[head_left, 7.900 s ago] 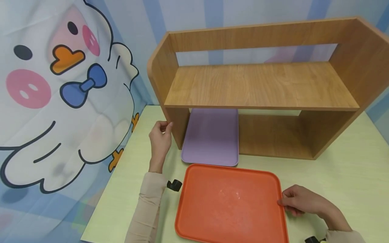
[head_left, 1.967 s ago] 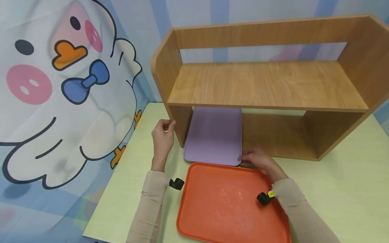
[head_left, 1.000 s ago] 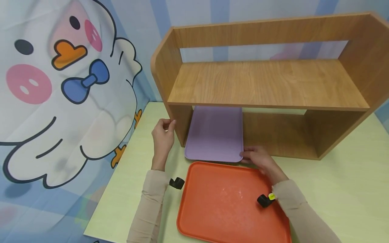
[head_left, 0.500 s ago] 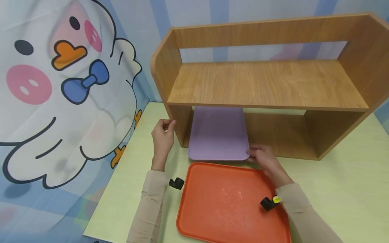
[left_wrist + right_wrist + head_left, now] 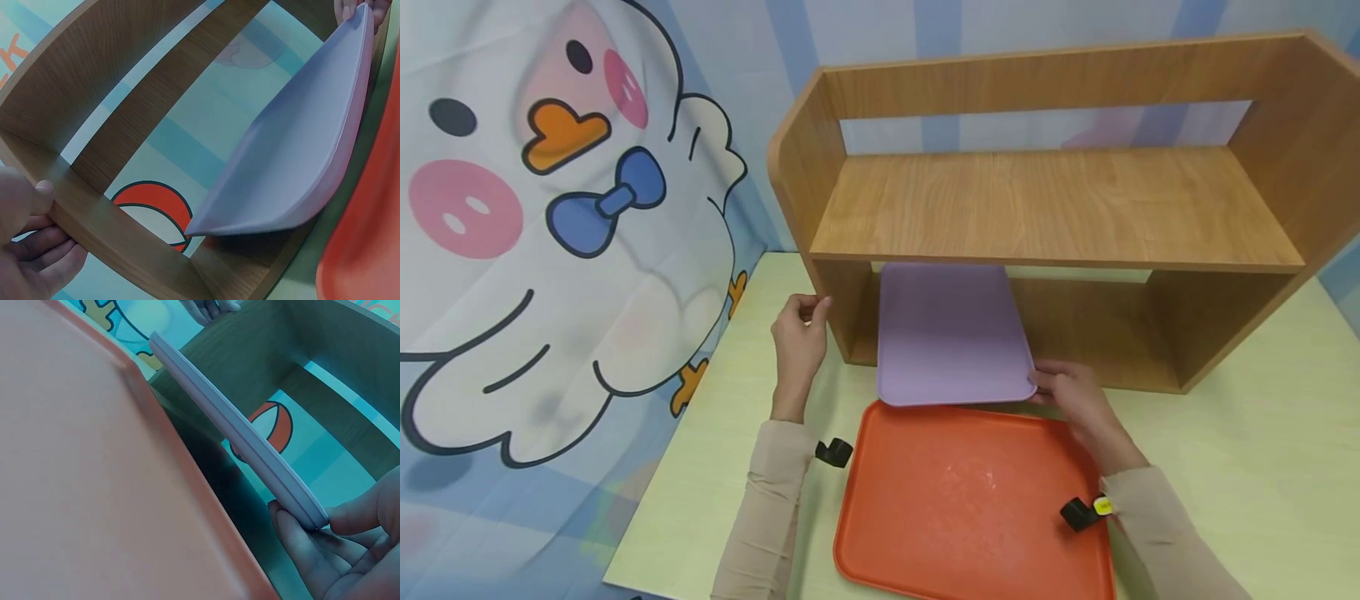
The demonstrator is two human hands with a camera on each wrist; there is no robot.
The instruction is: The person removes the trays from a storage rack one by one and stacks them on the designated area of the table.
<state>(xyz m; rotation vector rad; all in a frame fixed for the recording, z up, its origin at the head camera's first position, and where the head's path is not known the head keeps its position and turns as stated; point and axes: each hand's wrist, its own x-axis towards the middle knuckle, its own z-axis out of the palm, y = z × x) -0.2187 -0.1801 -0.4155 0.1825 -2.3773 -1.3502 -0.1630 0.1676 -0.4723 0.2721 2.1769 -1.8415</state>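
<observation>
A purple tray (image 5: pixel 953 342) lies partly inside the lower left of a wooden shelf (image 5: pixel 1060 208), its front end sticking out toward the orange tray (image 5: pixel 970 500). My right hand (image 5: pixel 1078 404) pinches the purple tray's front right corner between thumb and fingers. In the left wrist view, the purple tray (image 5: pixel 287 137) stands off the shelf's bottom board, a dark shadow under its edge. My left hand (image 5: pixel 800 350) holds the front edge of the shelf's left side panel, its thumb and fingers on either side of the wood in the left wrist view.
The orange tray lies on the pale yellow table (image 5: pixel 1247 475) in front of the shelf. A patterned cloth (image 5: pixel 550 250) with a cartoon bird hangs at the left and behind. Black wrist cameras (image 5: pixel 833 452) sit on both sleeves.
My right hand has moved from the orange tray's edge to the purple tray's corner. Lately the purple tray has shifted right and toward me, turning slightly. The left hand has stayed put.
</observation>
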